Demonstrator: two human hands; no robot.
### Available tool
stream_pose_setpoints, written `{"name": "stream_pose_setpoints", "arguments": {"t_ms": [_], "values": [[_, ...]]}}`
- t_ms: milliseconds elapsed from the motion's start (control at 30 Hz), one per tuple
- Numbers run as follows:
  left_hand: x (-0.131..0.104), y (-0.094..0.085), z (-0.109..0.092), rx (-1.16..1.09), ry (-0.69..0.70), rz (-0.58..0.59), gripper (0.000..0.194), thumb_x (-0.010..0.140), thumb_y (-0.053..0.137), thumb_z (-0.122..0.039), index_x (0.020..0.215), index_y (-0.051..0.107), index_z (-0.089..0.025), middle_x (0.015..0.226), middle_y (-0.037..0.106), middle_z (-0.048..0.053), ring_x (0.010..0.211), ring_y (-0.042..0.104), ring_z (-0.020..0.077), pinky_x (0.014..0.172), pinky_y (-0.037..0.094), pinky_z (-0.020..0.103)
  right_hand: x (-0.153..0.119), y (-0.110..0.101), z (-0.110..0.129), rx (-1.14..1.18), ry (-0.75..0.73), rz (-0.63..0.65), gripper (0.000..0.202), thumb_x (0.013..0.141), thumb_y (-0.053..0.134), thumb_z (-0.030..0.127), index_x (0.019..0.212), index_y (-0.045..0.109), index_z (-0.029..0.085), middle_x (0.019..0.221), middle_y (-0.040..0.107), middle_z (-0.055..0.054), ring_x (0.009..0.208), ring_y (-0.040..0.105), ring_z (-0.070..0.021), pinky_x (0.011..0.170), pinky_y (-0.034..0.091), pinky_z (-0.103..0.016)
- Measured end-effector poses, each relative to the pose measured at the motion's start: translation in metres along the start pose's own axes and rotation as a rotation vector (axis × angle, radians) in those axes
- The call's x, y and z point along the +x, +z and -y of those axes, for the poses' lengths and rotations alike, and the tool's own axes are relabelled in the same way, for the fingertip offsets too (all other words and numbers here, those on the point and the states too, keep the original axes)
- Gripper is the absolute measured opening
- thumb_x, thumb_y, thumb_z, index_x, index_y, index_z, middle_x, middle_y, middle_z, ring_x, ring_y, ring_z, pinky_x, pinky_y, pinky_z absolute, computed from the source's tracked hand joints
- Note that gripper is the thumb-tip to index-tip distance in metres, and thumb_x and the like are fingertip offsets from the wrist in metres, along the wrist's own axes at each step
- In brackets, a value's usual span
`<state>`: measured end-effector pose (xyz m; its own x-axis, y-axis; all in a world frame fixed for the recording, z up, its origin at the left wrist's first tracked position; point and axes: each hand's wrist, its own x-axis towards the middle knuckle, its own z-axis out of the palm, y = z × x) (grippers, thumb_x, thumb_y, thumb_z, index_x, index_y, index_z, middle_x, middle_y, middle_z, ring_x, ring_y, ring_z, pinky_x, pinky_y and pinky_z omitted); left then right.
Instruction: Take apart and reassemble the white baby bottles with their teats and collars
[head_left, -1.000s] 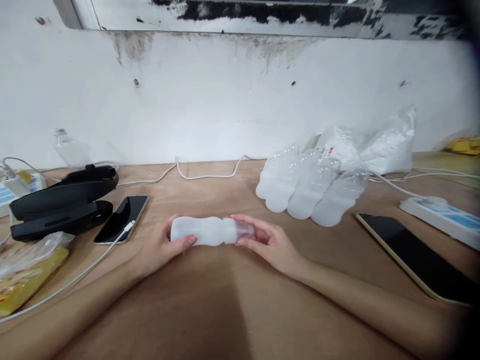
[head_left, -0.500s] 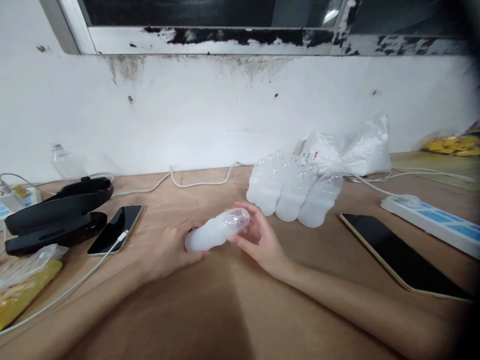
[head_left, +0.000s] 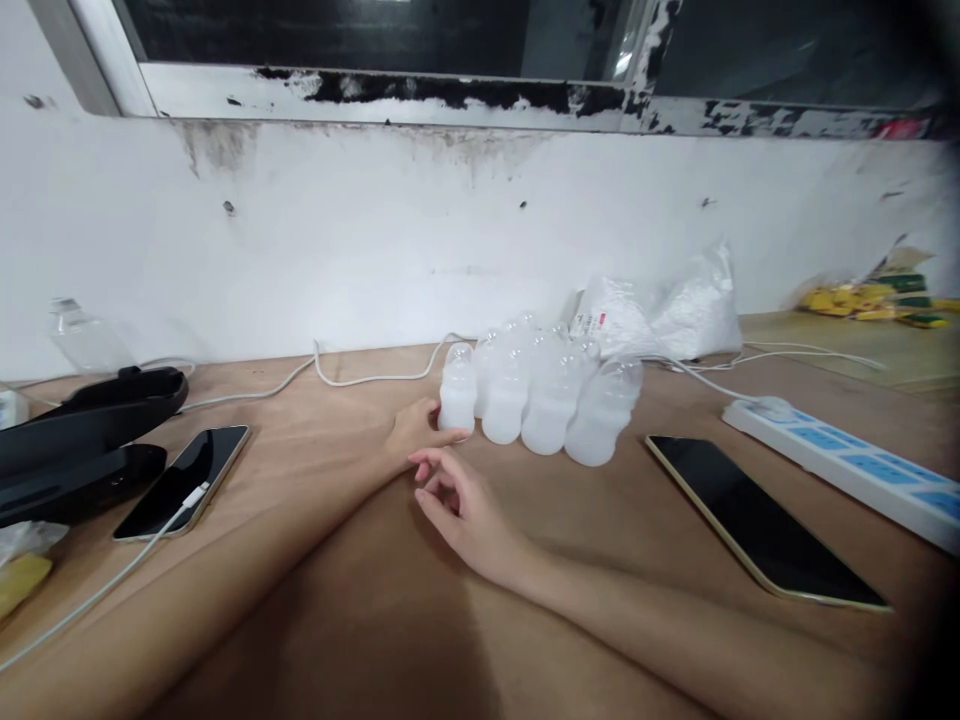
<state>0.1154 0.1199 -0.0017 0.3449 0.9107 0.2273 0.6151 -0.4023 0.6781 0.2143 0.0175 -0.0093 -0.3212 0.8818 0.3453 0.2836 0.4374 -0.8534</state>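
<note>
My left hand (head_left: pixel 420 430) is closed around the lower part of a frosted white bottle (head_left: pixel 457 392) with a clear domed top. That bottle stands upright on the table at the left end of a cluster of several matching bottles (head_left: pixel 551 415). The one at the right end of the cluster leans a little. Just in front of the held bottle, my right hand (head_left: pixel 476 520) hovers over the table with loosely curled fingers, thumb apart, and nothing visible in it.
At right lie a large dark-screened phone (head_left: pixel 757 520) and a white power strip (head_left: pixel 847 460). A white plastic bag (head_left: pixel 660 315) sits behind the bottles. On the left are a phone (head_left: pixel 184 480) with a charging cable, black plastic parts (head_left: pixel 90 440) and a clear bottle (head_left: pixel 86 340).
The bottle has gone from lying tilted between both hands to standing upright beside the others, with my left hand on it. My right hand has let go and drawn back. The view has shifted right.
</note>
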Motion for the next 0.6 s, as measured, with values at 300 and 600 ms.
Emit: {"name": "stream_pose_setpoints", "arguments": {"t_ms": [300,600], "values": [[0.002,0.012,0.009,-0.036,0.040,-0.023,0.048,0.064,0.064,-0.043,0.102,0.052,-0.018,0.100,0.062,0.006,0.092,0.057,0.0227,0.085,0.041,0.036,0.000,0.000,0.003,-0.036,-0.021,0.061,0.025,0.077,0.042,0.011,0.101,0.044,0.020,0.088,0.048,-0.002,0.064,0.049,-0.0076,0.055,0.041,-0.021],[-0.003,0.010,0.004,-0.095,0.024,-0.026,0.049,0.063,0.066,-0.040,0.103,0.049,-0.019,0.105,0.060,0.008,0.101,0.053,0.0258,0.091,0.034,0.042,-0.003,0.002,0.009,-0.243,-0.165,0.184,0.026,0.079,0.041,0.012,0.103,0.044,0.021,0.095,0.050,-0.004,0.068,0.051,-0.0102,0.062,0.045,-0.025]]}}
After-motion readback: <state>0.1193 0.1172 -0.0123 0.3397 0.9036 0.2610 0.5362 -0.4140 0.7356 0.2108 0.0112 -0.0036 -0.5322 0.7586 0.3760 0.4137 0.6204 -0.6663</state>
